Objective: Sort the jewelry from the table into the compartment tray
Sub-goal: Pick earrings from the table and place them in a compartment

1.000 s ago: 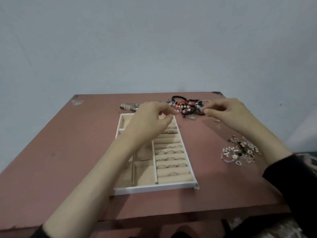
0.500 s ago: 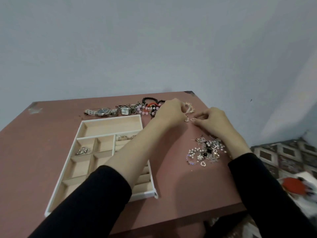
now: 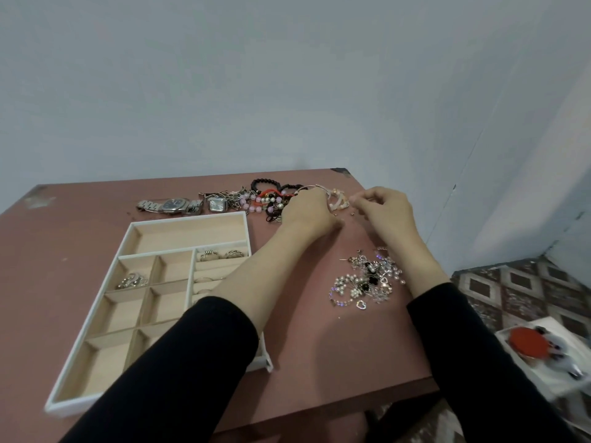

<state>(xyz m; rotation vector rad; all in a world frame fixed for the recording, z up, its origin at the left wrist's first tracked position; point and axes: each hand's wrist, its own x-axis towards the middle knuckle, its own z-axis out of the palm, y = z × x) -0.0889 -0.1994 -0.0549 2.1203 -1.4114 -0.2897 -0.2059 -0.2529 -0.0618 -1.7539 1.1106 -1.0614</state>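
Silver bangle (image 3: 332, 195) | between left hand (image 3: 308, 212) and right hand (image 3: 385, 209) fingertips

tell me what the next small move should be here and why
Probably lift the thin bangle free of the bracelet pile and carry it to the long compartment at the far end of the tray. Both the left hand and the right hand are pinched at that pile's right edge, and that long compartment looks bare while the watches wait beside it.
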